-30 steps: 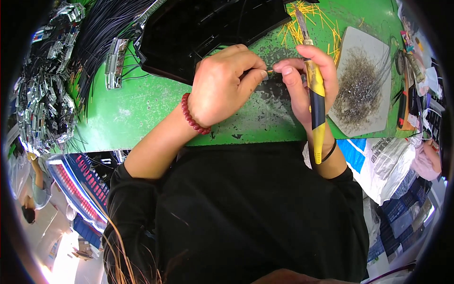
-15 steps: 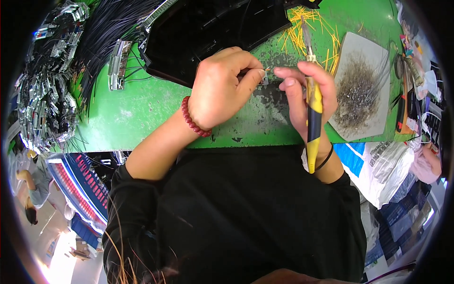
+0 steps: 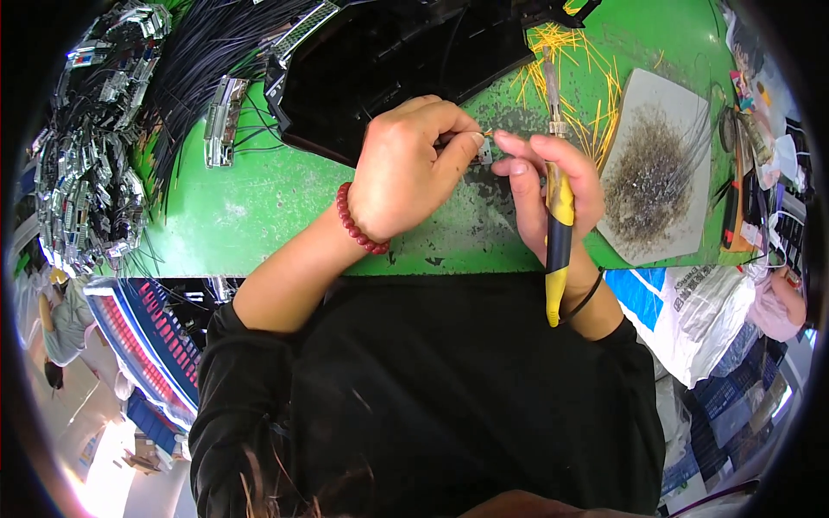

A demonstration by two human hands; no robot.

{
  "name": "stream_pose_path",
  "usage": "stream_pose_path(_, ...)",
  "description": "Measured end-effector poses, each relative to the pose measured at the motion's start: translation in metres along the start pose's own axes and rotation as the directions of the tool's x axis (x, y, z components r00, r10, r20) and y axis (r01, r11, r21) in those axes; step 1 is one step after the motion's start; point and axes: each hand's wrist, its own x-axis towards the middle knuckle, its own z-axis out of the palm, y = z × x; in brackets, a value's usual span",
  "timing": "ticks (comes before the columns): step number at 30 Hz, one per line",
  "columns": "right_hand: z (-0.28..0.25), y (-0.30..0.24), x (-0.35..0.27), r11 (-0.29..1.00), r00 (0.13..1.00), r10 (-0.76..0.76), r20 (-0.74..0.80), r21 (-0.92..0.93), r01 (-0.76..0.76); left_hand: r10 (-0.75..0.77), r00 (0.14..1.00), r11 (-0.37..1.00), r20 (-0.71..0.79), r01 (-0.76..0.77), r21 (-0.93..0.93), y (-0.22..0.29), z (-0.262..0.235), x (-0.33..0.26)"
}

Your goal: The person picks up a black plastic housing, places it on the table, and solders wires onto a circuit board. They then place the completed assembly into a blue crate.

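My left hand [image 3: 410,164], with a dark red bead bracelet, is closed in a pinch over the table. A thin copper-coloured wire end [image 3: 489,134] pokes out at its fingertips. Just below them shows a small silvery part [image 3: 484,156], mostly covered by the fingers. In my right hand [image 3: 553,177] a soldering iron [image 3: 560,246] with a yellow and black handle lies across the palm, its metal shaft pointing away from me. The right thumb and forefinger are close to the wire end; whether they touch it I cannot tell.
A large glossy black plastic housing [image 3: 389,69] lies beyond my left hand. Yellow cut wires [image 3: 596,129] are scattered at the far right, beside a grey board [image 3: 656,173] with dark residue. Bundled black cables [image 3: 199,52] and piled silvery parts [image 3: 86,190] fill the left side.
The soldering iron and right hand have shifted slightly left and nearer to me. Both hands' fingertips are closer together. The left hand keeps its pinch.
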Motion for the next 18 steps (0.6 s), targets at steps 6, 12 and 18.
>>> stream_pose_path(6, 0.000, -0.001, -0.001, 1.000, 1.000, -0.011, 0.020, 0.012, 0.011, -0.004, 1.000, 1.000, -0.014, 0.004, -0.012, -0.001, 0.000, 0.001)
stream_pose_path(12, 0.000, -0.004, 0.006, 0.976, 0.984, 0.126, -0.129, 0.191, -0.100, 0.004, 1.000, 1.000, -0.010, -0.004, -0.007, -0.001, 0.000, 0.000)
stream_pose_path(18, -0.005, -0.006, 0.019, 0.953, 0.955, 0.296, 0.007, 0.059, -0.296, 0.024, 1.000, 0.996, -0.014, -0.022, 0.081, 0.000, 0.001, -0.001)
